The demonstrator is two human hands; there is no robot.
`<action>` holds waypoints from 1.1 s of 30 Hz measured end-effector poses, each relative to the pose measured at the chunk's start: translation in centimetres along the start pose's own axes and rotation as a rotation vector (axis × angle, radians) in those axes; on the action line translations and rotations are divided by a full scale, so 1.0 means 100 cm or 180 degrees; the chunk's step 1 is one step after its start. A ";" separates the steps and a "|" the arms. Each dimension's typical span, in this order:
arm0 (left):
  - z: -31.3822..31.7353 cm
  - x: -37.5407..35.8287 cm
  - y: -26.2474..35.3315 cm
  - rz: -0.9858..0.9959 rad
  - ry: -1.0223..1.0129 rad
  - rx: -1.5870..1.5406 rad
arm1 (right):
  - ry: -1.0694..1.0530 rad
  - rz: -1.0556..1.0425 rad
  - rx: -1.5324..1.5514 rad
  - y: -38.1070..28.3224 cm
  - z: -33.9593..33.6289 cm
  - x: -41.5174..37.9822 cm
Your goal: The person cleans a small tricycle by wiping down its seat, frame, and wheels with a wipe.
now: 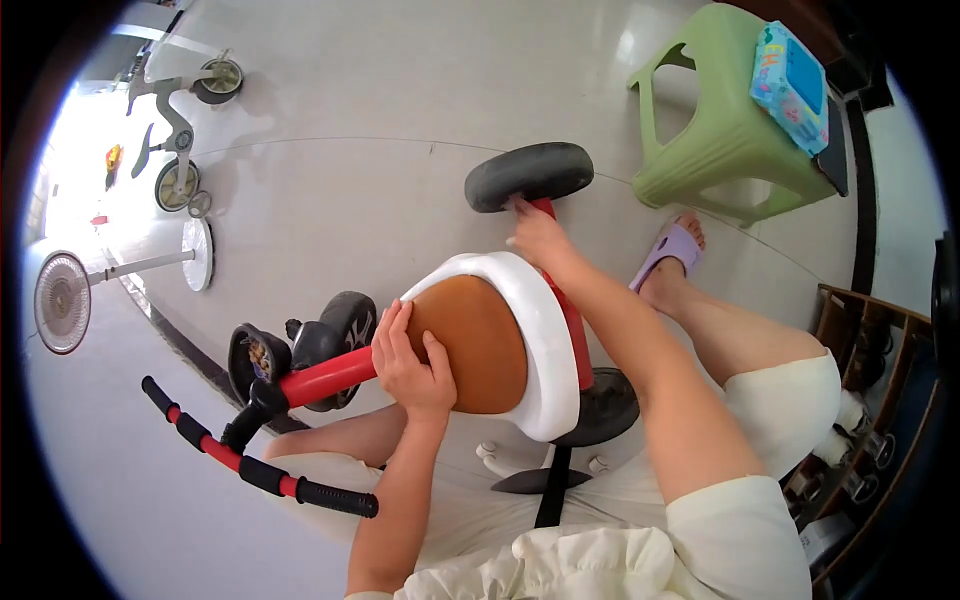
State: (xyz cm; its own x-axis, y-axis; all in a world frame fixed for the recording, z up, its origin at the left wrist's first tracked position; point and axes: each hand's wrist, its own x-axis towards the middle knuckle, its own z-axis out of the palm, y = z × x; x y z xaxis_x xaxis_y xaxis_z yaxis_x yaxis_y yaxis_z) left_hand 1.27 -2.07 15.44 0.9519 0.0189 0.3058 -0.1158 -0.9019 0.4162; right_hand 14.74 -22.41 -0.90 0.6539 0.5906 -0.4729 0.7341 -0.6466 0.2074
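A child's tricycle stands in front of me, with a white seat shell and a brown seat cushion. My left hand lies spread on the cushion's left edge, near the red tube that leads to the handlebar. My right hand is at the red rear frame beside the black rear wheel; its fingers bend near the wheel's hub, and what they grip is partly hidden. A second rear wheel is partly under the seat.
At the upper right stands a green stool with a pack of wipes. A fan and a grey balance bike are at the left. A shoe rack stands at the right, near my foot in a purple slipper.
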 end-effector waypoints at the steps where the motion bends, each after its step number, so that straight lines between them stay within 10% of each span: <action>1: 0.000 -0.001 0.001 0.0032 0.0002 -0.0022 | -0.0022 0.0014 -0.0014 -0.001 0.008 -0.008; 6: -0.001 -0.004 0.006 0.0204 0.0054 -0.0136 | 0.1979 0.1017 0.0886 -0.015 0.037 -0.061; 16: -0.002 -0.005 0.006 0.0316 0.0115 -0.0155 | 0.2132 0.1296 0.2442 -0.073 0.048 -0.127; 23: 0.000 -0.006 -0.002 0.0155 0.0085 -0.0093 | 0.2290 0.2793 0.4136 -0.140 0.029 -0.136; 33: 0.002 -0.001 -0.005 -0.0012 -0.0012 0.0147 | 0.1849 0.3277 0.5458 -0.101 0.057 -0.076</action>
State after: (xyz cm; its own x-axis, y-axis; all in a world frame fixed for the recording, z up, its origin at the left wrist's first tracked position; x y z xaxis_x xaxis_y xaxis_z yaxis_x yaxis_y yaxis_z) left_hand 1.31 -1.68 15.02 0.9534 0.0207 0.3010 -0.0991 -0.9207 0.3774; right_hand 1.30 -23.07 -4.25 0.8410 -0.3681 -0.3966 -0.5018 -0.2564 -0.8261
